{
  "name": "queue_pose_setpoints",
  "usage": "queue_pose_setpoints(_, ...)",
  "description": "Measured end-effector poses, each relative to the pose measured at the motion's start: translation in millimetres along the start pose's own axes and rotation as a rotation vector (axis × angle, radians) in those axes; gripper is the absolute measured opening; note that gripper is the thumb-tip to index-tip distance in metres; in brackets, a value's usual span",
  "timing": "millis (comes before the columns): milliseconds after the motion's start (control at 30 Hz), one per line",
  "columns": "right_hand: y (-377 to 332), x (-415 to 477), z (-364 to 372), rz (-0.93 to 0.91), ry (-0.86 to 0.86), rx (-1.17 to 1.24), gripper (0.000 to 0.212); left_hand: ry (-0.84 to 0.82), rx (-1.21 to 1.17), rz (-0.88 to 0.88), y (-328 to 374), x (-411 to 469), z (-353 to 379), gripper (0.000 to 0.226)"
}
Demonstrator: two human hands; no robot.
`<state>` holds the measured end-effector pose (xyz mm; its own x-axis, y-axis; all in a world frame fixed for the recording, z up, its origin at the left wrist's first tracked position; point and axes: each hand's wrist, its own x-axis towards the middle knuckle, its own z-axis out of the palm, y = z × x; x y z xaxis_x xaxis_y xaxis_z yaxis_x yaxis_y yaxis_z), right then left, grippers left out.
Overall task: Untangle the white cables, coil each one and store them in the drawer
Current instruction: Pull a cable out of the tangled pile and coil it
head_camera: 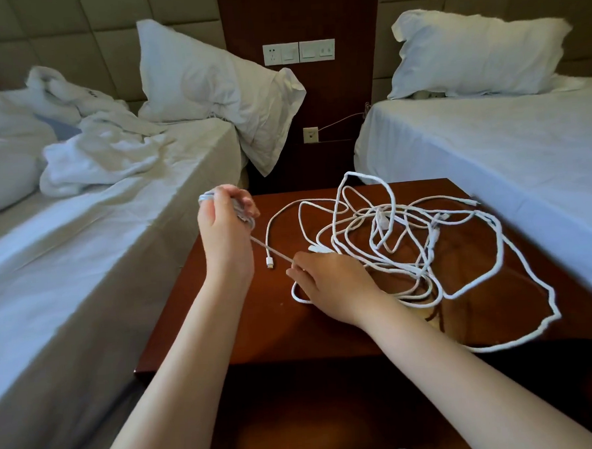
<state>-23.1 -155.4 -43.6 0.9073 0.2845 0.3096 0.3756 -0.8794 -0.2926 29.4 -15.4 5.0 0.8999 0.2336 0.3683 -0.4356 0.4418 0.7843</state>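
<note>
From the head camera, the left hand (224, 228) was raised over the left rear corner of the dark wooden desk (224, 331), its grip closed around a small coil of thin white cable (240, 211). A straight run of that cable led down and right to the right hand (328, 281), whose thumb and forefinger were pinched together on it near the desk top. Just beside this run lay a loose connector end (269, 261). Right of the hands, the tangle of white cables (408, 232) sprawled across the desk, thin and thicker braided loops crossing one another, one thick loop reaching the front right edge. An unmade bed (98, 217) stood left of the desk, a made bed (489, 138) right.
</note>
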Motion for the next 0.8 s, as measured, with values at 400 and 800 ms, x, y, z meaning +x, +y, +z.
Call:
queue_pose_setpoints(400, 33, -3, -12, 0.031, 0.079, 0.15, 0.03, -0.148, 1.32, 0.122, -21, 7, -27, 0.034)
queue_pose_setpoints(800, 38, -1, -4, -0.098, 0.592, 0.299, 0.034, -0.566, 1.077, -0.151, -19, -12, -10, 0.049)
